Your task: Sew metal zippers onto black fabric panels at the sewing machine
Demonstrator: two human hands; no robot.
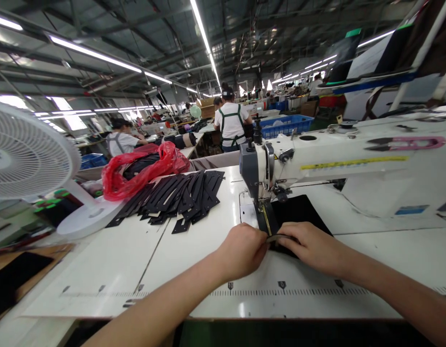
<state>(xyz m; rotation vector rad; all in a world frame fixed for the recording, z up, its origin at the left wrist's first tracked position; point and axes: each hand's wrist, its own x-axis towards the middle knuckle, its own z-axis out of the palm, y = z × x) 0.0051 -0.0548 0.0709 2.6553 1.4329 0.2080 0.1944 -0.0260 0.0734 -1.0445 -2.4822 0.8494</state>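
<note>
A black fabric piece [300,212] lies under the needle of a white sewing machine [317,159]. A zipper [267,219] with brass-coloured teeth runs along its left part, from the presser foot toward me. My left hand [244,248] is closed on the near end of the zipper, its fingertips curled out of sight. From the other side, my right hand [304,246] pinches the same near end, where the edge bows up between the two hands. Both hands are just in front of the needle area.
Left of the machine, black strips [187,197] with slots lie in a fanned pile. Behind them sits a red plastic bag [143,168] of dark pieces. A white fan [31,154] stands at left. Pink-handled snips [405,143] rest on the machine. Co-workers sit beyond.
</note>
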